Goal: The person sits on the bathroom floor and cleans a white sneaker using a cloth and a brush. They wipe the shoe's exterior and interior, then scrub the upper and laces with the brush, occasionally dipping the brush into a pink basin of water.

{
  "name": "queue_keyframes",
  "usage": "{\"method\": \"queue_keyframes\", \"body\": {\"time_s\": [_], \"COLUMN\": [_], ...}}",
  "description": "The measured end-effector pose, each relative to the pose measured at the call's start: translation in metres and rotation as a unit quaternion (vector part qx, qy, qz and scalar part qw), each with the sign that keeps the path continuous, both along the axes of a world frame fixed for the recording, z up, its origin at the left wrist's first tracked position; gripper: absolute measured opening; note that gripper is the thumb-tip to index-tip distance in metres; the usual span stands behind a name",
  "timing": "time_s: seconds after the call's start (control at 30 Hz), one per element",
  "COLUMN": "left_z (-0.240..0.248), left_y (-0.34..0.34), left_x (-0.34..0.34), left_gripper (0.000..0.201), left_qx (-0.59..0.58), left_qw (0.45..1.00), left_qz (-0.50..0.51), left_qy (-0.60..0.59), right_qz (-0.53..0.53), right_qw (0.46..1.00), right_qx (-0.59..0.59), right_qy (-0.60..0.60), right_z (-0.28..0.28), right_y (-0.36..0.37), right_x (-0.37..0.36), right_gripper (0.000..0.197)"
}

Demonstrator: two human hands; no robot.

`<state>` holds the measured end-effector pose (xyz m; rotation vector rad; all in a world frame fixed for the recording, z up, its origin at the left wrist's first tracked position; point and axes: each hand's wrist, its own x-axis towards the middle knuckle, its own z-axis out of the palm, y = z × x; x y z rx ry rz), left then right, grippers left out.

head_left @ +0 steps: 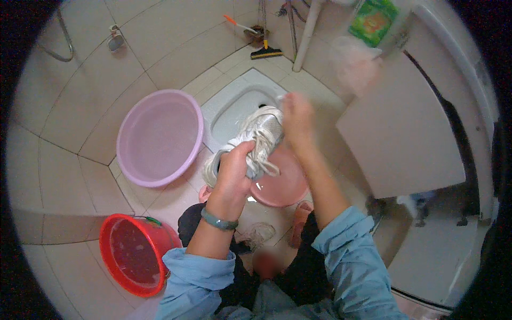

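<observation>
A white lace-up sneaker (265, 130) is gripped in my left hand (234, 165), fingers wrapped round its side near the ankle opening. It is held tilted in the air, toe pointing away and to the right, with its laces hanging loose. Beside the toe is my right hand (298, 120), closed and smeared by motion. A small whitish bit shows at its fingertips, too blurred to name. Partly hidden below the shoe stands a pink basin (282, 184) with water. Another whitish shoe (260, 234) appears on the floor between my legs.
Left of my hands stands a large purple basin (160, 138), with a red bucket (133, 256) of dark liquid nearer me. A squat toilet (224, 117) lies beyond the shoe. A squeegee (265, 52) leans at the back wall. White cabinet panels (410, 138) jut in at right.
</observation>
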<state>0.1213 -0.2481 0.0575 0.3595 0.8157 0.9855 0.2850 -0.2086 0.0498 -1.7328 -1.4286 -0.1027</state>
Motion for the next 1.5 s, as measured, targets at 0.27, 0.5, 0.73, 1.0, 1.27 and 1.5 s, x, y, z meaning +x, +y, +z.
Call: {"method": "queue_keyframes", "body": {"time_s": [0.27,0.5,0.73,1.0,1.27,1.5], "left_z": [-0.02,-0.025,-0.024,-0.018,-0.004,-0.003], "left_y": [-0.006,-0.016,0.006,0.032,0.013,0.011], "left_x": [-0.002,-0.003,-0.027,-0.066,-0.04,-0.034], "left_gripper": [0.022,0.024,0.027,0.029,0.025,0.025], "left_qx": [0.014,-0.031,-0.012,0.044,-0.022,-0.027], "left_qw": [0.999,0.997,0.995,0.984,0.987,0.987], "left_qz": [-0.027,-0.033,0.098,0.066,0.014,0.018], "left_qy": [-0.044,-0.064,-0.023,-0.159,-0.159,-0.155], "right_qz": [0.113,0.148,0.169,0.159,0.205,0.235], "right_qw": [0.972,0.984,0.926,0.935,0.791,0.889], "right_qx": [0.071,0.025,-0.329,-0.097,0.002,-0.013], "right_qy": [0.193,-0.096,-0.083,0.302,0.576,0.392], "right_z": [0.03,-0.001,-0.033,0.007,0.03,0.023], "right_y": [-0.038,-0.06,-0.093,-0.082,-0.054,-0.049], "right_x": [-0.017,-0.033,-0.009,-0.01,-0.039,-0.043], "right_gripper": [0.012,0.01,0.013,0.019,0.022,0.021]}}
